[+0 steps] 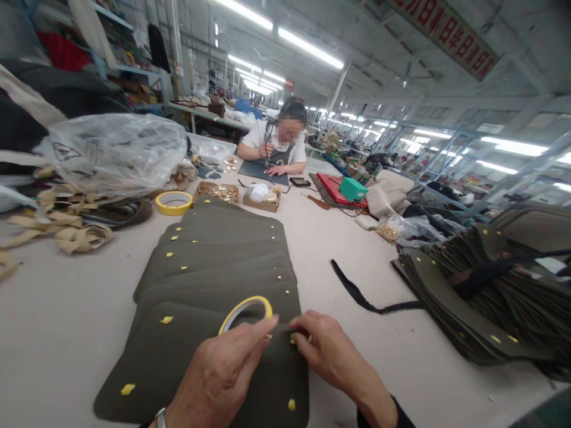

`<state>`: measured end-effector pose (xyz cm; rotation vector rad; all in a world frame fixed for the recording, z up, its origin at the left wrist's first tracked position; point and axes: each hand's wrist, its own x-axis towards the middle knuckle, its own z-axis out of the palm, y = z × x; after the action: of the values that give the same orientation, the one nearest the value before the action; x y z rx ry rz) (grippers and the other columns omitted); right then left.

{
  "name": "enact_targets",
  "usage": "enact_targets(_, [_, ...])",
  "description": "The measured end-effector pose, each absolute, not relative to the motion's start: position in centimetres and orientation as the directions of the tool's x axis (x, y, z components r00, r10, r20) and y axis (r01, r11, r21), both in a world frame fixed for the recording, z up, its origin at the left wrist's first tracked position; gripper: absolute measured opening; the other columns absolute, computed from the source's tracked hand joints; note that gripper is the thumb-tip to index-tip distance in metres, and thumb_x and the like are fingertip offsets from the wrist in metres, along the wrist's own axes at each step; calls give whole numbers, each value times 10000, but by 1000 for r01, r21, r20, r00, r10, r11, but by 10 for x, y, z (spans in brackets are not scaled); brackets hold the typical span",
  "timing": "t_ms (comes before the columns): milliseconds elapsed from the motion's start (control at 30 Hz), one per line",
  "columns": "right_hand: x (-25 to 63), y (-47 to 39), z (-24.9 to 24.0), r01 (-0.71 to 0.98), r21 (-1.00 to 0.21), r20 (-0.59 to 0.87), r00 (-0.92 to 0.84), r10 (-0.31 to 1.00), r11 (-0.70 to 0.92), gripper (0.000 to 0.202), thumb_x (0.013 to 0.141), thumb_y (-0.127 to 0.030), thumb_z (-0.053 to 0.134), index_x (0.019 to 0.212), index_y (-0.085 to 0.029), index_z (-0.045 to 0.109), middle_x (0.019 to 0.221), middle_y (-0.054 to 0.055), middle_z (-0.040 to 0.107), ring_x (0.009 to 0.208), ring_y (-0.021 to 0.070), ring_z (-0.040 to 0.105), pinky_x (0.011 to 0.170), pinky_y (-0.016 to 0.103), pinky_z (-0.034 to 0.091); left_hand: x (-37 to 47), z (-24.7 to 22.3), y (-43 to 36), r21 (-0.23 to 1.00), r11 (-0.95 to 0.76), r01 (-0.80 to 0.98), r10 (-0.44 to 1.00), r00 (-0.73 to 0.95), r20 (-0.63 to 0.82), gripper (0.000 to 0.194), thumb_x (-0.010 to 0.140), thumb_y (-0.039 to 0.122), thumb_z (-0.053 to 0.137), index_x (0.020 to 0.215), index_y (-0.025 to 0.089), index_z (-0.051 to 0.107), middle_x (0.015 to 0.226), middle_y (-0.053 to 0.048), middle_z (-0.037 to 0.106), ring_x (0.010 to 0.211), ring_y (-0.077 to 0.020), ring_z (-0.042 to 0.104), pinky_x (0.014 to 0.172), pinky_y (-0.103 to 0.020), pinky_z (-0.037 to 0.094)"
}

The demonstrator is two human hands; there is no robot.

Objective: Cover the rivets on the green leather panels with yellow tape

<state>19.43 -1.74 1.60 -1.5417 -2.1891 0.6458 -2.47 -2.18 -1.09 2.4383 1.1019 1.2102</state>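
A stack of overlapping dark olive panels (200, 333) lies before me, with small yellow tape pieces (128, 389) and small gold metal studs (287, 292) along the sides. My left hand (218, 371) is closed round a roll of yellow tape (268, 306), which stands tilted behind the fingers. Thumb and forefinger of my right hand (328, 348) pinch the right edge of an upper panel, beside a bit of yellow. The two hands' fingertips are close together but apart. What lies under the left palm is hidden.
Another yellow tape roll (173, 203) and boxes of gold hardware (218, 193) sit beyond the panels. A strapped bundle of olive panels (482, 297) lies right, with a black strip (357, 291) trailing. Plastic bags (116, 154) and tan straps (80, 232) fill the left. A co-worker (279, 142) sits opposite.
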Motion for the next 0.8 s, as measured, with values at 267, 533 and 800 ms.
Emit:
enact_targets(267, [171,-39,26,526,-533,480,-456,749,662,254,895,-61,505,1084,-194,611,969,64,680,916,181,613,822,303,513,-20,-10,-33,443,-682,582,707,370,603,450,989,272,425,1433,231,359,1236,-33,679,1012,-122,691,840,-177,554])
enact_targets(533, [167,-41,19,546,-444,494,-512,703,710,158,900,-75,473,926,-188,581,848,62,675,779,179,605,705,294,519,-17,-11,-41,343,-719,604,648,405,646,393,1002,249,379,1383,152,399,1182,-63,705,933,-121,712,791,-185,561])
enact_targets(800, [155,-40,1,602,-366,645,-385,660,709,166,838,-53,470,840,-180,577,688,38,635,632,159,603,592,254,484,-23,-10,-39,428,-658,619,743,440,505,231,984,194,341,986,240,567,777,37,713,638,-122,695,547,-201,517])
